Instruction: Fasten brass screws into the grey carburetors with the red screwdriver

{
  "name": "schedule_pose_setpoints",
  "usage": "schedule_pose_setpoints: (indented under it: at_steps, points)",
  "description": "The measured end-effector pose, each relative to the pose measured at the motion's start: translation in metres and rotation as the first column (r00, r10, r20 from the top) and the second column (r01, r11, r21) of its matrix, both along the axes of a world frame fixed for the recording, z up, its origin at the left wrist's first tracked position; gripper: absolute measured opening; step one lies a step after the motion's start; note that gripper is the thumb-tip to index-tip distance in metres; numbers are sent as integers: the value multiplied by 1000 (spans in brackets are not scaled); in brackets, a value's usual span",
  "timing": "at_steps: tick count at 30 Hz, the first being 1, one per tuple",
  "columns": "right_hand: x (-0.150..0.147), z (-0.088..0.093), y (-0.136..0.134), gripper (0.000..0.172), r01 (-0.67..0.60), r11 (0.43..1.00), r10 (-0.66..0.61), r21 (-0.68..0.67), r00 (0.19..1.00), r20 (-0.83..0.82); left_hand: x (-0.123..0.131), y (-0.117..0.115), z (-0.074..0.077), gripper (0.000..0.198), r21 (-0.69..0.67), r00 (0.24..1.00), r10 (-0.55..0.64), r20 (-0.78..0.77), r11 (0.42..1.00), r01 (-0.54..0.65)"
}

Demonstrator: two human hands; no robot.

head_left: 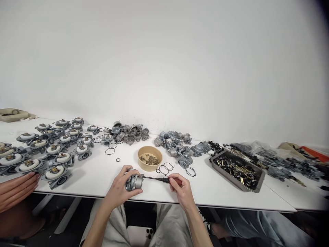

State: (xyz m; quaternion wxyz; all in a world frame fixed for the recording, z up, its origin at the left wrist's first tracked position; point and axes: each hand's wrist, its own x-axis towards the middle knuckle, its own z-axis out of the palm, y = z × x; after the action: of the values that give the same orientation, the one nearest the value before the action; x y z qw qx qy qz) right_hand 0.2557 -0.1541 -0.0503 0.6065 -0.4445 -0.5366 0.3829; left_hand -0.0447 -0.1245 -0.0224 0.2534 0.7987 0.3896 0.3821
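In my left hand (119, 188) is a grey metal carburetor (134, 182), held on its side just above the table's front edge. The fingers wrap over its top and the thumb lies below. My right hand (183, 190) grips a screwdriver (164, 179) by its red and black handle. Its thin shaft points left, and the tip meets the carburetor's right side; the exact contact spot is too small to make out. Behind the hands stands a round tan bowl (150, 168) with small brass-coloured screws (150, 160) in it. Black rubber rings (166, 167) lie right of the bowl.
Carburetor bodies with white floats (54, 172) fill the left side. Grey metal parts are piled behind the bowl (133, 133) and to its right (177, 145). A metal tray (238, 183) of small black and brass parts stands right. Another person's hand (19, 192) rests at far left.
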Motion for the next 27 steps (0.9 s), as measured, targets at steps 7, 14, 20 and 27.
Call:
schedule_pose_setpoints:
  at_steps: [7,14,20,27]
  points:
    - [2,-3,1,31,-5,1000,5,7,1000,-10,-1,0,-2,43,29,1000,-18,-7,999,18]
    - [3,-4,0,29,-11,1000,11,14,1000,-13,-2,1,-3,42,40,1000,-22,-9,999,23]
    - [1,-1,-1,28,-9,1000,9,16,1000,-4,-3,2,-5,44,40,999,-27,-18,999,27]
    - [1,-1,-1,28,-3,1000,3,15,1000,12,-2,1,-6,44,55,1000,-22,-15,998,23]
